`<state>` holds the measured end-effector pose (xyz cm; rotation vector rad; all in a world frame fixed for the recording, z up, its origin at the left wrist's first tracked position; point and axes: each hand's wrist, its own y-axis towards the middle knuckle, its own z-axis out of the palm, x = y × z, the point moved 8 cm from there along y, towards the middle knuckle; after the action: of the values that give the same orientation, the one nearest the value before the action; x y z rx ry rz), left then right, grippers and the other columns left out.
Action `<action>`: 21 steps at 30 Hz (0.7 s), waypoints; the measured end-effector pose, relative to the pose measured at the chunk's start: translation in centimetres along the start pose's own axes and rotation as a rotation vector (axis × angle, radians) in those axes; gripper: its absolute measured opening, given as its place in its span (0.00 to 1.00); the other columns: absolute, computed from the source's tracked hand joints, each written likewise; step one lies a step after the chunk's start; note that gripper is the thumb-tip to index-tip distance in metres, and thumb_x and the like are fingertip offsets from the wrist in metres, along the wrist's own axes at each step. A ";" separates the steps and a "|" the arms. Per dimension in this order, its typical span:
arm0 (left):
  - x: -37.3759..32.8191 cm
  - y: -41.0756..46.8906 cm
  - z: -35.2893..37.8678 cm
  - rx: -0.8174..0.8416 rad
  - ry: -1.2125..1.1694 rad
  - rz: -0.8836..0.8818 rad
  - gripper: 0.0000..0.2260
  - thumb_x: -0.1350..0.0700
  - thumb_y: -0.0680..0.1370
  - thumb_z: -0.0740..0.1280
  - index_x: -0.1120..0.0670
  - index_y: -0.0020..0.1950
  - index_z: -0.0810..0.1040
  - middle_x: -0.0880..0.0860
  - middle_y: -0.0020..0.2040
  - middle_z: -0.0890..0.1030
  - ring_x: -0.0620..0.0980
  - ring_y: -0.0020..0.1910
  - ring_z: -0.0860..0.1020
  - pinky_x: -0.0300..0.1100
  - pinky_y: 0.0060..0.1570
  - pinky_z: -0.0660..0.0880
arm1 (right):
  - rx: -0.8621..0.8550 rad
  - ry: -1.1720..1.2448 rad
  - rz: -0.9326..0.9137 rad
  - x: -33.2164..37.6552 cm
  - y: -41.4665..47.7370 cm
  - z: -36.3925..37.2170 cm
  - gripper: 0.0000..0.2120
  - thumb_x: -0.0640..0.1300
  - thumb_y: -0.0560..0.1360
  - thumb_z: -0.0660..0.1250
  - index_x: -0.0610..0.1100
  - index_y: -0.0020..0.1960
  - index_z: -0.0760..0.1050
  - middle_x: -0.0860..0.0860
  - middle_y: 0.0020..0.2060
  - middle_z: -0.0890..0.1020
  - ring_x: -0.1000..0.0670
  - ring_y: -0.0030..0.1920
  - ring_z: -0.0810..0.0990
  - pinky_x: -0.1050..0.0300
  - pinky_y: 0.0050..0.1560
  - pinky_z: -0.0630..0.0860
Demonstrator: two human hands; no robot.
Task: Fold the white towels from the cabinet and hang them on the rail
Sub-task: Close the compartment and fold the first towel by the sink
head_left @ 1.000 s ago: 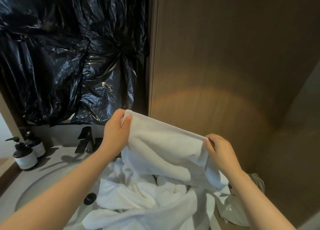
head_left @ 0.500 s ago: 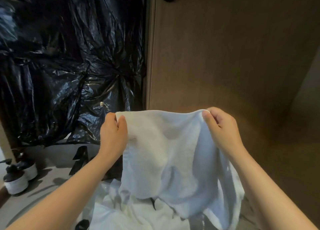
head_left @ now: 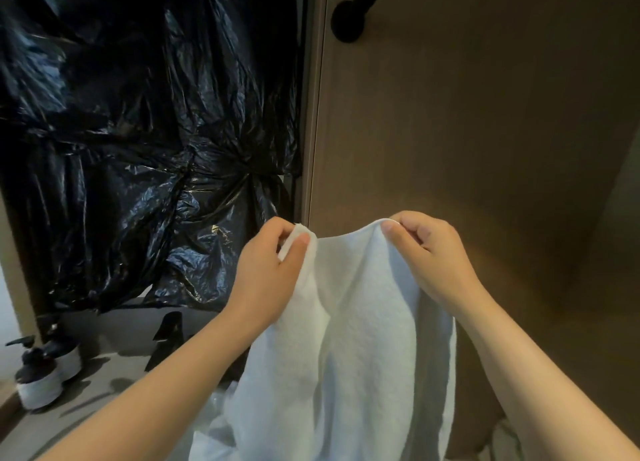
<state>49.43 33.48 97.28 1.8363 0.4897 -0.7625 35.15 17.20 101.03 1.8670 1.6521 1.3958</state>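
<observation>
A white towel (head_left: 349,339) hangs in front of me by its top edge. My left hand (head_left: 268,273) pinches the upper left corner and my right hand (head_left: 429,256) pinches the upper right corner, the two hands fairly close together so the cloth sags in vertical folds between them. The towel's lower part drops out of view at the bottom. A black rail (head_left: 356,10) is fixed to the brown wood wall at the top, above and beyond the towel.
Crumpled black plastic sheeting (head_left: 138,141) covers the wall on the left. Below it lie a grey counter (head_left: 104,384), a black faucet (head_left: 166,339) and two dark pump bottles (head_left: 41,374). The brown wood wall (head_left: 485,131) fills the right.
Both hands lifted the towel off the pile on the counter, then moved closer together so it hangs narrower. My view tilted up and the rail's end came into sight.
</observation>
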 end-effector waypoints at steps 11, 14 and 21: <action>-0.8 -0.7 3.9 0.265 -0.058 0.025 0.07 0.46 0.76 0.69 0.42 0.53 0.80 0.36 0.48 0.80 0.33 0.48 0.77 0.32 0.46 0.70 | 0.036 0.025 -0.047 1.7 -0.2 -0.1 0.13 0.46 0.81 0.62 0.43 0.40 0.78 0.51 0.33 0.78 0.52 0.36 0.74 0.63 0.36 0.68; -1.4 -0.7 3.7 0.225 -0.124 0.043 0.06 0.46 0.76 0.69 0.44 0.40 0.80 0.41 0.37 0.81 0.37 0.38 0.78 0.29 0.37 0.70 | 0.035 0.018 -0.039 1.1 -0.3 -0.4 0.12 0.48 0.80 0.64 0.45 0.41 0.79 0.50 0.33 0.79 0.50 0.35 0.75 0.60 0.35 0.70; -2.0 -0.1 2.0 0.087 -0.134 0.041 0.04 0.50 0.76 0.70 0.48 0.43 0.83 0.44 0.41 0.83 0.41 0.43 0.80 0.41 0.47 0.77 | 0.107 -0.133 0.060 -2.5 -2.3 0.1 0.05 0.50 0.78 0.65 0.57 0.45 0.79 0.63 0.38 0.80 0.61 0.44 0.78 0.68 0.40 0.74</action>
<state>47.35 31.72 98.10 1.8552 0.3357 -0.8842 34.17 15.76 98.17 2.0373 1.6475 1.1974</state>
